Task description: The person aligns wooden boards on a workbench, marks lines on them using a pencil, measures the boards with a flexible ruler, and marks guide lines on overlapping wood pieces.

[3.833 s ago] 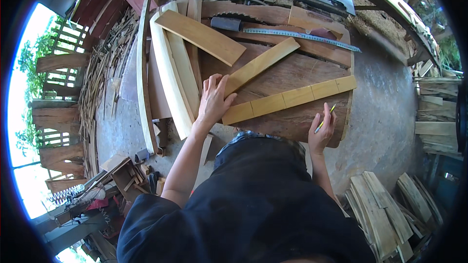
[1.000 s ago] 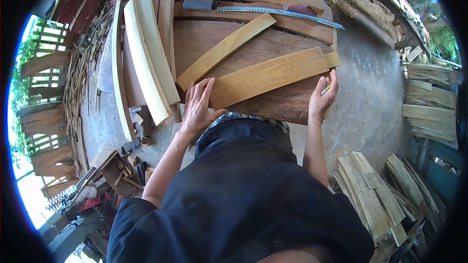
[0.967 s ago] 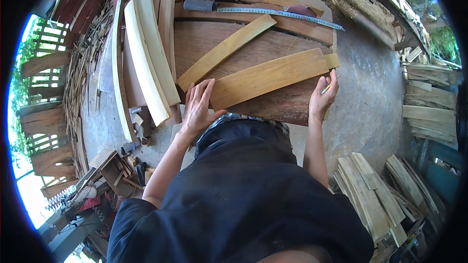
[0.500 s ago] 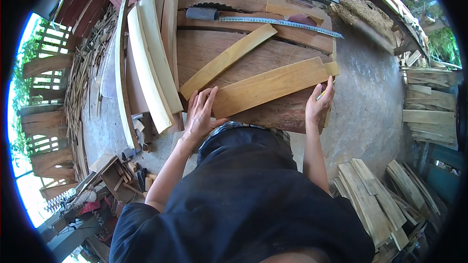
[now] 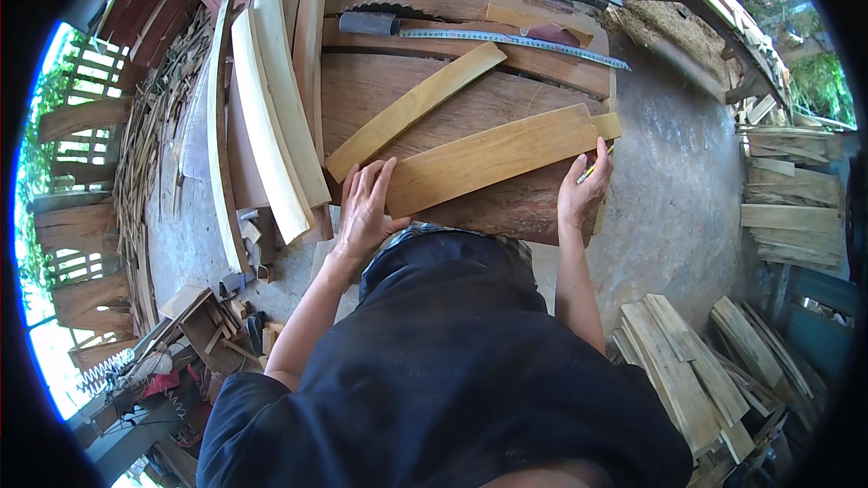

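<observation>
A wide tan board (image 5: 493, 154) lies diagonally on a reddish-brown wooden work surface (image 5: 506, 212), over a narrower strip (image 5: 608, 124) that sticks out at its right end. My left hand (image 5: 363, 212) grips the board's left end, fingers spread along the end and thumb at the lower edge. My right hand (image 5: 581, 188) holds a yellow pencil (image 5: 589, 171) at the right end, fingertips at the board's edge. Another tan strip (image 5: 416, 108) lies diagonally above. A steel measuring tape (image 5: 515, 43) stretches across the back beside a grey cylinder (image 5: 366, 24).
Pale planks (image 5: 276, 126) and a long thin slat (image 5: 217, 126) line the left side. Scrap wood piles (image 5: 687, 380) stand at lower right and along the right (image 5: 791, 208). A cluttered box of offcuts (image 5: 208, 334) is at lower left. Machinery and sawdust (image 5: 669, 36) lie at the back.
Since the oldest frame, the wide board has moved from upper left onto the marked strip, covering most of it, and my left hand has shifted to its end. Recently, both hands moved only slightly.
</observation>
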### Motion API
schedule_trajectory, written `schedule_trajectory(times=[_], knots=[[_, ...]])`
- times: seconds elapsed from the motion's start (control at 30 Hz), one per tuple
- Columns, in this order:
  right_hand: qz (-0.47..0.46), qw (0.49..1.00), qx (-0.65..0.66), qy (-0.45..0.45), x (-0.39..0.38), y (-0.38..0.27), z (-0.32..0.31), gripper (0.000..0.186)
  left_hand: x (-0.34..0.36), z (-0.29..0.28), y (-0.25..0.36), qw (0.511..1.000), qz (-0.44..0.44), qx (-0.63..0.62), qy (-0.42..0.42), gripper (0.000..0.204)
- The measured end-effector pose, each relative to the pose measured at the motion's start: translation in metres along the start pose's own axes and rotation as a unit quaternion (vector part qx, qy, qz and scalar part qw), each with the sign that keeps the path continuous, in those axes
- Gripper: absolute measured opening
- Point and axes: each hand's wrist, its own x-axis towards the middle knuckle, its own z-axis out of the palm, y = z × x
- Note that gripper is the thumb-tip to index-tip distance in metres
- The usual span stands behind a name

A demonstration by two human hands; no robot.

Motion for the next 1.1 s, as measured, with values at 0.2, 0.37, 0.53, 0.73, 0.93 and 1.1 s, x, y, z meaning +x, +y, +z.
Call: schedule_trajectory(times=[0.2, 0.37, 0.53, 0.73, 0.93, 1.1], knots=[[-0.068, 0.997, -0.035, 0.029, 0.024, -0.016, -0.006, 0.043, -0.002, 0.001, -0.001, 1.000, -0.021, -0.014, 0.003, 0.105], [-0.153, 0.985, 0.055, -0.061, 0.078, -0.006, 0.014, 0.034, -0.002, -0.001, 0.007, 1.000, -0.022, -0.007, 0.001, 0.111], [-0.323, 0.932, -0.029, -0.161, 0.135, -0.008, 0.049, 0.038, -0.007, -0.001, 0.022, 0.998, -0.054, 0.014, 0.009, 0.111], [-0.472, 0.863, -0.070, -0.163, 0.178, -0.010, 0.098, 0.034, -0.022, 0.016, 0.042, 0.985, -0.153, 0.008, 0.077, 0.107], [-0.505, 0.841, -0.114, -0.161, 0.199, -0.016, 0.119, 0.029, -0.039, 0.037, 0.060, 0.963, -0.207, 0.002, 0.174, 0.087], [-0.509, 0.843, -0.076, -0.157, 0.199, -0.015, 0.130, 0.018, -0.049, 0.049, 0.073, 0.940, -0.251, -0.006, 0.230, 0.086]])
